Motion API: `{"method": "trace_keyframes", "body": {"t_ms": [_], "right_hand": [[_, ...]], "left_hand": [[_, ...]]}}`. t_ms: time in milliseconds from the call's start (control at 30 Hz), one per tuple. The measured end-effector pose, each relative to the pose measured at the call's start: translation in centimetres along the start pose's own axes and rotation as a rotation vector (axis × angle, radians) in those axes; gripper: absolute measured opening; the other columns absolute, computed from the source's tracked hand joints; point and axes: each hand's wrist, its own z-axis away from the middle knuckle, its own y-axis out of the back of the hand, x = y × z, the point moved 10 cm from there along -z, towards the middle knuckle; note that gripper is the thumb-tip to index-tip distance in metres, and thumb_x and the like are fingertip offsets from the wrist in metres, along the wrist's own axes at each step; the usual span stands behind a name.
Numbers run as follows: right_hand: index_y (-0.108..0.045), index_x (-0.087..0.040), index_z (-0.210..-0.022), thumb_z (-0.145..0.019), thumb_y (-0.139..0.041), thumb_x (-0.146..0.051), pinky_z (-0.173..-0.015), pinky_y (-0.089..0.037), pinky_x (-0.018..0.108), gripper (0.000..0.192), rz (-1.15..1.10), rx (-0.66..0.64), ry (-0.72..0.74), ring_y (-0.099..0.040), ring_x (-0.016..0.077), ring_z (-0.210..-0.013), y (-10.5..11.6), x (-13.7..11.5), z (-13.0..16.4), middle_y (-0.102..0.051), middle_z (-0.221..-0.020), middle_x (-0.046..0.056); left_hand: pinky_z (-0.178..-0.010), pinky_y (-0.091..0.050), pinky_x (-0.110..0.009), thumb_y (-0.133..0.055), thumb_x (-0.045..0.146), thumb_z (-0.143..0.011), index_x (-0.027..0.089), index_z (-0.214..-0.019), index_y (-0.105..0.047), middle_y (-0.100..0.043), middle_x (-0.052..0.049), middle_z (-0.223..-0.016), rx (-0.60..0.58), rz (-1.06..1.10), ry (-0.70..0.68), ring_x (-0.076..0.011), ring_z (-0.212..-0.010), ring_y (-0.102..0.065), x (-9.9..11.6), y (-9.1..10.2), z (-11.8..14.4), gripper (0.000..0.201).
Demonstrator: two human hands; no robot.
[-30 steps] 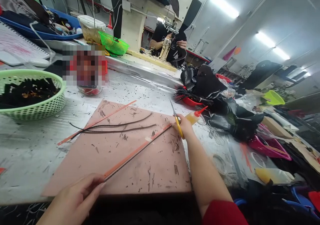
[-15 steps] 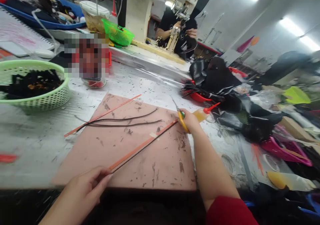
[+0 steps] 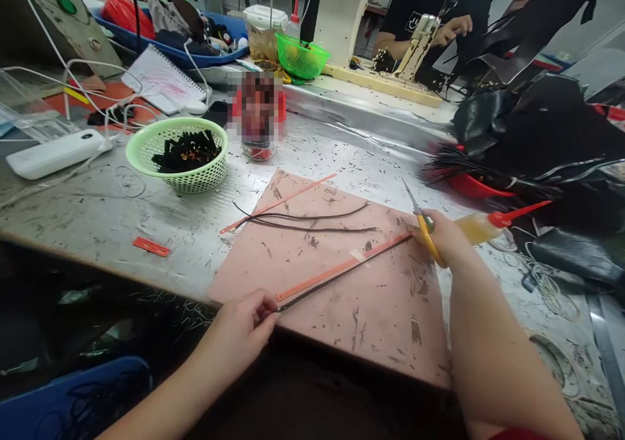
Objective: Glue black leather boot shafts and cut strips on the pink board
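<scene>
Two hands: both clamped.
Left hand [image 3: 243,328]: pinches thin black braided cord [image 3: 322,285] at 6 o'clock.
Right hand [image 3: 443,239]: grips yellow-handled scissors [image 3: 422,225] at 3 o'clock of pink board [image 3: 342,297].

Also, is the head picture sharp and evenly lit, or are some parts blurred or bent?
Head view: the left hand, the orange strip and the pink mat are sharp and evenly lit; one patch behind the green basket is pixelated; the metal table edge bows, as with a wide lens; the bottom edge is dark.
</scene>
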Motion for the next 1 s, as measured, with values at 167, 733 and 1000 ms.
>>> {"method": "trace_keyframes", "body": {"t_ms": [167,733,1000], "right_hand": [[-0.055,-0.022,-0.117,-0.065,-0.056,-0.028,-0.058,-0.042,0.031,0.052,0.011,-0.044,-0.038,-0.059,0.0275,-0.072,0.0,-0.2,0.3,-0.065,-0.079,0.009],[-0.051,-0.021,-0.122,-0.069,-0.054,-0.035,-0.061,-0.044,0.033,0.056,0.019,-0.070,-0.075,-0.060,0.0299,-0.080,0.2,-0.6,1.1,-0.066,-0.088,0.012],[-0.046,-0.021,-0.127,-0.073,-0.052,-0.040,-0.069,-0.045,0.035,0.058,0.038,-0.128,-0.106,-0.059,0.0331,-0.091,-0.2,-0.4,1.3,-0.065,-0.098,0.015]], "left_hand": [[-0.055,-0.049,-0.024,-0.048,0.027,-0.075,0.021,-0.073,-0.055,-0.056,0.002,-0.062,0.024,-0.021,-0.011,-0.0148,-0.057,-0.056,0.1,0.1,-0.1,0.009],[-0.054,-0.042,-0.024,-0.044,0.024,-0.073,0.021,-0.069,-0.053,-0.057,0.001,-0.060,0.130,-0.220,-0.071,-0.0146,-0.056,-0.053,1.8,1.3,-0.1,0.011],[-0.059,-0.043,-0.023,-0.044,0.021,-0.075,0.019,-0.073,-0.056,-0.060,0.000,-0.065,0.158,-0.197,-0.143,-0.0141,-0.059,-0.056,2.1,1.0,0.0,0.013]]}}
